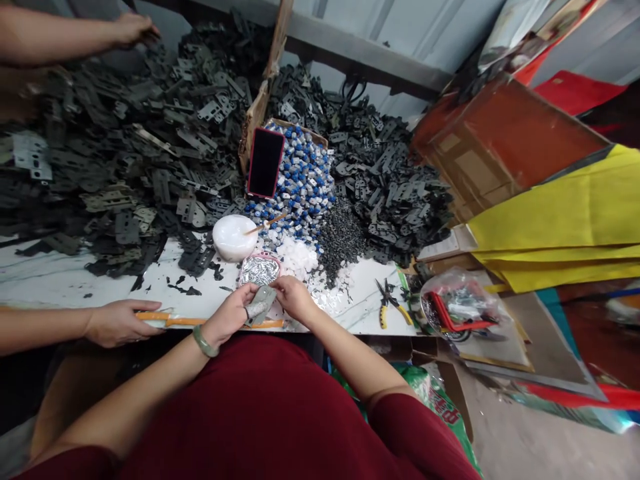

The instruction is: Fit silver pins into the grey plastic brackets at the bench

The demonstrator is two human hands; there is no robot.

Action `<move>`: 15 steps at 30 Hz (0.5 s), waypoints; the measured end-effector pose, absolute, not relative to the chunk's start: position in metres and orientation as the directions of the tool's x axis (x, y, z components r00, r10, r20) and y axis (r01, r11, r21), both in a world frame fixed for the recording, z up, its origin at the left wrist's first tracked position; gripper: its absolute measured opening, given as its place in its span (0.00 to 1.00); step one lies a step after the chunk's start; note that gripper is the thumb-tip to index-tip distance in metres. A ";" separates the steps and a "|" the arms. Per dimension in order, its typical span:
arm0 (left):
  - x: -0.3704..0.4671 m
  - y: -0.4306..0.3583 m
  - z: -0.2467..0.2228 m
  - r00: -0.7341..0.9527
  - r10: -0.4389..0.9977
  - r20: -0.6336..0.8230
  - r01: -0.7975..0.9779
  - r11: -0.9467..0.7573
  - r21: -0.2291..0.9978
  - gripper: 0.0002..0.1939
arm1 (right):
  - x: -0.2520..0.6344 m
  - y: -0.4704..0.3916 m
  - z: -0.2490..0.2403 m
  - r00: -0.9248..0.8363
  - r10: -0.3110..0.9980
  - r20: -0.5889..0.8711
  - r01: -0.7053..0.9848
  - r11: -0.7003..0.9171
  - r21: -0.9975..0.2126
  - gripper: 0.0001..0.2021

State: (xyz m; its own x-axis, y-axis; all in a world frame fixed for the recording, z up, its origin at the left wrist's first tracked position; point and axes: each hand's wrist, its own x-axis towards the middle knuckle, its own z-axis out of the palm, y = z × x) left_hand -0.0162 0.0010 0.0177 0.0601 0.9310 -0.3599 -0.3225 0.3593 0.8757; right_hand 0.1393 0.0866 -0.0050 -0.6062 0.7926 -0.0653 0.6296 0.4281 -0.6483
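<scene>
My left hand (233, 313), with a green bangle at the wrist, grips a flat grey metal plate (261, 305) above the table's front edge. At the plate's upper right edge my right hand (296, 298) is closed in a pinch; whatever sits between its fingertips is too small or hidden. Just beyond both hands is a pink-rimmed dish (260, 270) full of small silver metal pins. A white bowl (235, 239) with a brown stick across it stands behind the dish. White small pieces (299, 259) lie heaped to the right of the dish.
Piles of dark metal plates (200, 133) lie left and right (395, 193). Between them are blue-and-white parts (305, 180), a phone (265, 163) and small black pieces (343, 233). Yellow-handled pliers (393, 305) lie right. A co-worker's hands (120, 323) are at left.
</scene>
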 end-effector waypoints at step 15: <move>-0.022 -0.002 -0.012 -0.110 0.950 -0.293 0.088 0.303 0.949 0.12 | 0.116 0.057 -0.009 -0.521 0.823 0.227 0.540 0.524 -0.659 0.06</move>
